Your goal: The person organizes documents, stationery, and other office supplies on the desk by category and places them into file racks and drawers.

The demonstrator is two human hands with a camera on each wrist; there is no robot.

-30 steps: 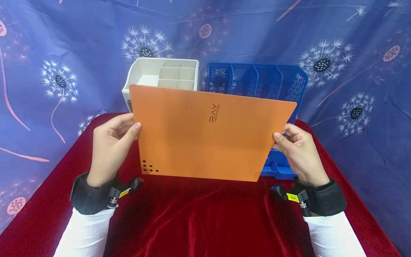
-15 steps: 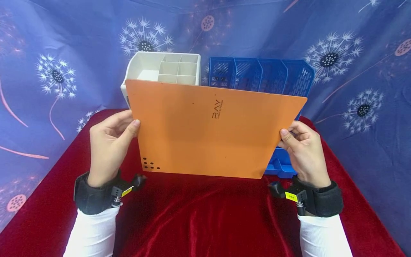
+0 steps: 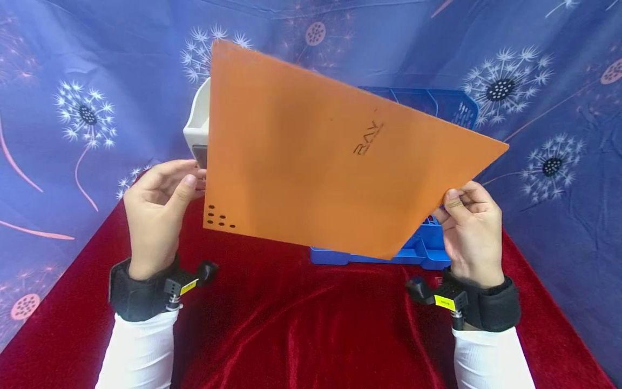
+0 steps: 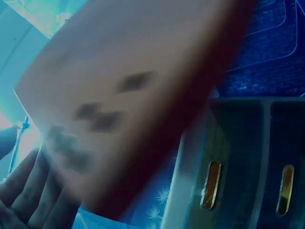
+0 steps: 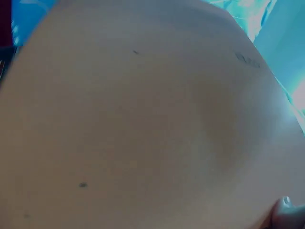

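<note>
A thin, stiff orange board (image 3: 296, 167) marked "RAY", with several dark dots near its lower left corner, hangs tilted above the table. My right hand (image 3: 473, 232) pinches its right edge between thumb and fingers. At the board's left edge, my left hand (image 3: 155, 210) has its thumb apart from the board. Its fingers (image 4: 28, 193) reach toward the edge in the left wrist view; whether they touch is unclear. The board fills most of the right wrist view, where only my right thumb (image 5: 288, 214) shows at the corner.
Behind the board stand a white desk organizer (image 3: 198, 116), mostly hidden, and a blue file rack (image 3: 454, 105). The rack's base (image 3: 330, 256) shows below the board. A dark red cloth (image 3: 311, 324) covers the table, with a patterned blue curtain (image 3: 87, 43) behind.
The board's left side has swung up and its right corner has shifted right, covering most of the organizer. My left thumb has come off the board; my right hand has moved slightly right, still pinching it.
</note>
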